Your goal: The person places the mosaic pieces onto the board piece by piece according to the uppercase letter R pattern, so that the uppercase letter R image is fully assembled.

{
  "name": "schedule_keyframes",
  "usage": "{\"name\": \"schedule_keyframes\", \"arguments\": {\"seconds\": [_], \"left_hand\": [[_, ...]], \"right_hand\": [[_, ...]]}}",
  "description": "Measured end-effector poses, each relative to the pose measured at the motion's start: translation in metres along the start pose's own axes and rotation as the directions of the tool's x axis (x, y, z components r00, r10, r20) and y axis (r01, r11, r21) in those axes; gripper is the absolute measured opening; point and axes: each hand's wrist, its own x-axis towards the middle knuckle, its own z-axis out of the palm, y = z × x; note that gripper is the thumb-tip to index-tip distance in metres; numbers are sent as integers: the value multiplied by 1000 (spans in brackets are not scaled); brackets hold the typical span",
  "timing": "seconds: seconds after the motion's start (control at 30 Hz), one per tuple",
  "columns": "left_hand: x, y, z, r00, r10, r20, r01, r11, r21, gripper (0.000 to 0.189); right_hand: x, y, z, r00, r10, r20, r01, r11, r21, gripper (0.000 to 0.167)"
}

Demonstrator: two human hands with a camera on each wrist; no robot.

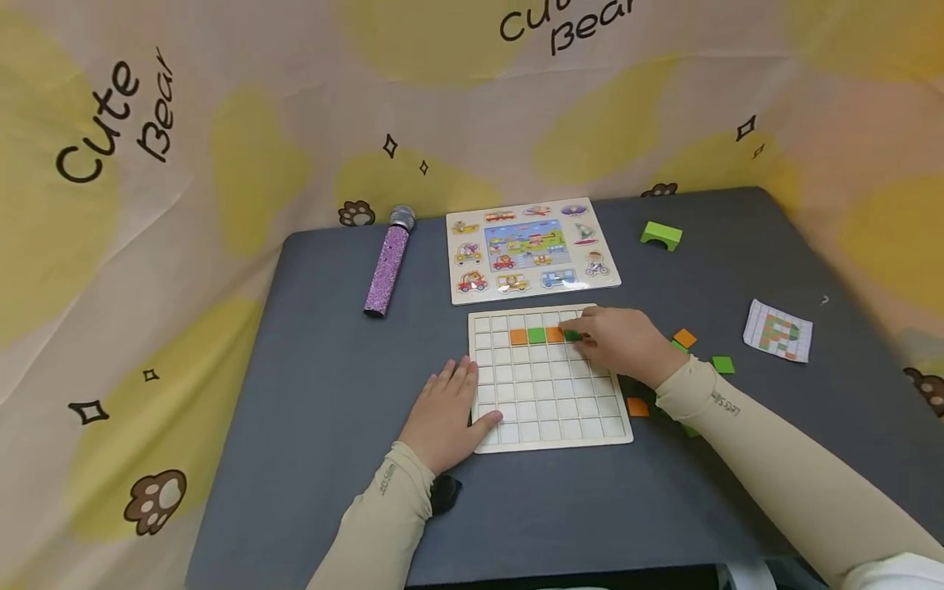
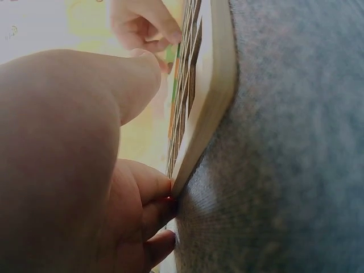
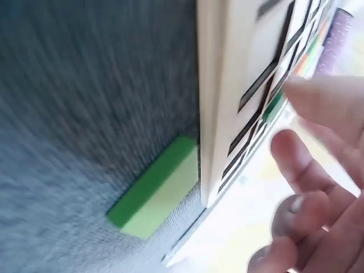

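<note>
A pale wooden grid board lies on the table. One row holds an orange tile, a green tile and another orange tile. At that row's right side, my right hand pinches a green square tile with its fingertips. In the right wrist view this tile shows beside the fingertips, at the grid. My left hand rests at the board's left edge, fingers extended along it and thumb over the near-left corner.
Loose tiles, among them an orange tile and a green tile, lie right of the board. A pattern card is farther right. Behind are a picture puzzle, a glittery microphone and a green arch block.
</note>
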Motion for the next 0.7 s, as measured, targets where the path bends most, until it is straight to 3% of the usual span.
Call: {"name": "schedule_keyframes", "arguments": {"seconds": [0.13, 0.27, 0.33, 0.43, 0.53, 0.7], "left_hand": [[-1, 0, 1, 1000, 0, 0, 0, 1000, -9, 88], [0, 0, 0, 1000, -5, 2, 5, 1000, -5, 87], [1, 1, -1, 1000, -2, -4, 2, 1000, 1, 87], [2, 2, -2, 1000, 9, -8, -9, 1000, 5, 88], [2, 2, -2, 1000, 17, 0, -17, 1000, 9, 88], [-1, 0, -1, 1000, 15, -3, -15, 1000, 10, 88]], "right_hand": [[-17, -3, -6, 998, 55, -10, -55, 997, 48, 40], [-46, 6, -19, 991, 112, -73, -106, 991, 83, 30], [-63, 19, -28, 979, 176, -108, -166, 981, 97, 27], [-90, 44, -43, 941, 312, -129, -297, 947, 123, 31], [-114, 67, -52, 901, 426, -85, -413, 900, 136, 31], [-140, 87, -49, 862, 502, 74, -507, 855, 107, 35]]}}
